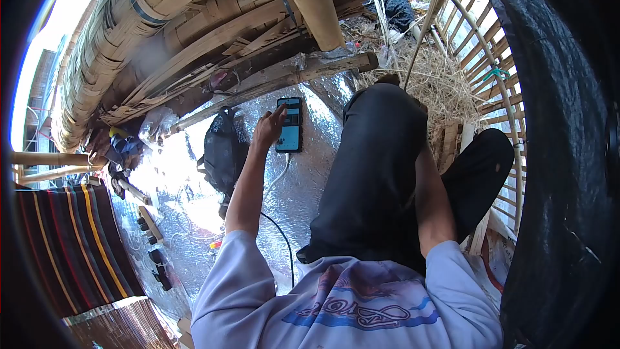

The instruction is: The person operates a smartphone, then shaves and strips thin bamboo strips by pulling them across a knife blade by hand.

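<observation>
My left hand (268, 128) reaches forward over a smartphone (291, 136) that lies on a silvery foil mat. One finger is stretched out onto the upper part of its lit screen; the hand does not grip the phone. A white cable (281, 173) is plugged into the phone's lower end. Close to the left of that hand sits a black bag (223, 150). My right forearm (434, 200) passes behind my raised knee, which hides most of the right hand and its fingers. A thin stick (416, 55) rises just beyond that knee; whether the hand holds it does not show.
The foil mat (303, 187) covers the floor. A bamboo pole (278, 81) runs along its far side, below a woven bamboo wall (174, 39). Dry straw (439, 77) and a slatted bamboo fence (500, 71) are at the right. Striped cloth (77, 245) hangs at the left.
</observation>
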